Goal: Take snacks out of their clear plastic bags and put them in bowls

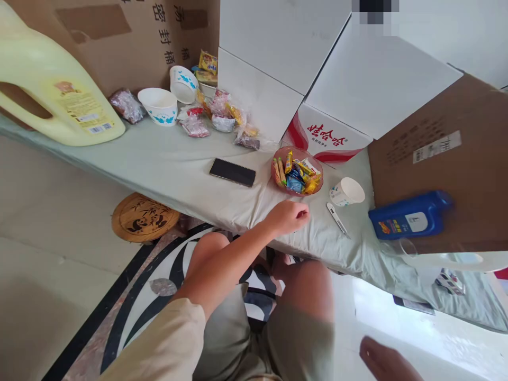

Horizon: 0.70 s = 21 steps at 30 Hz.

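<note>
Presently, our left hand: fingers curled into a loose fist over the cloth; whether they hide anything, we cannot tell.
Our right hand: blurred at the lower edge, its finger spread unclear to us.
Pink bowl: just beyond our left fingers, full of wrapped snacks.
White tool: right of those fingers (slim, near a paper cup).
Phone: left of and beyond them, screen dark.
White box: past the bowl, bearing big red characters, ®, and small print we read as 饮用纯净水.
Brown carton: far left beyond our fingers, printed 密封桶.
Yellow jug: also far left, label too fine to read.
Blue bottle: well right of our left fingers, label illegible.
</note>
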Tool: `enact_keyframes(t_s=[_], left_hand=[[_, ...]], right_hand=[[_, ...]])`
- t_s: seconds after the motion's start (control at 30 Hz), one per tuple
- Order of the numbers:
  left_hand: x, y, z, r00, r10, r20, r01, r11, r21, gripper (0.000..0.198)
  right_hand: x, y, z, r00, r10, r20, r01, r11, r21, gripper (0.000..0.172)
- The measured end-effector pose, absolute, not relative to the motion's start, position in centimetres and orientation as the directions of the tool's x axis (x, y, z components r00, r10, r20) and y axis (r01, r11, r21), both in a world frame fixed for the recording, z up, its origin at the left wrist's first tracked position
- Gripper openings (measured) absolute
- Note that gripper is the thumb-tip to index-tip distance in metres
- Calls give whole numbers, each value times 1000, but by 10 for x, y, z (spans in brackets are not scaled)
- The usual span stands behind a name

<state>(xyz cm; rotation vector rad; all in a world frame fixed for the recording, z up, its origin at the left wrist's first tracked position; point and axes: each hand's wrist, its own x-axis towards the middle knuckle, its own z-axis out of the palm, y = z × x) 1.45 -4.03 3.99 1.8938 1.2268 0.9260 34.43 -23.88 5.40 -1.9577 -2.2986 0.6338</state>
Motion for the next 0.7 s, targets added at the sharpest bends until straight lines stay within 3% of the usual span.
enact_keyframes(t_s=[0.13, 0.27, 0.37, 0.47, 0.53, 0.6, 0.7], left_hand=[[21, -8, 45, 327, 916, 235, 433, -366, 824, 22], [11, 1, 24, 240, 966, 95, 566, -219, 795, 27], [6, -1, 17, 359, 932, 42, 595, -263, 760, 33], [9, 3, 19, 524, 852, -13, 528, -313, 789, 35], [13, 9, 19, 578, 815, -41, 488, -305, 817, 33], [16, 15, 17, 586, 809, -36, 449, -287, 846, 32], [14, 21, 11, 560, 828, 16, 390, -281, 877, 28]], right_hand=[[297, -163, 98, -377, 891, -253, 881, 261, -395, 37], [207, -50, 128, -576, 817, -36, 756, 515, -404, 20], [124, 42, 124, -648, 752, 121, 692, 647, -320, 16], [36, 130, 97, -657, 752, 40, 732, 651, -201, 22], [-15, 177, 74, -707, 705, -44, 707, 705, -62, 41], [-51, 210, 50, -717, 684, -135, 681, 729, 73, 54], [-73, 230, 24, -696, 691, -196, 660, 723, 203, 57]])
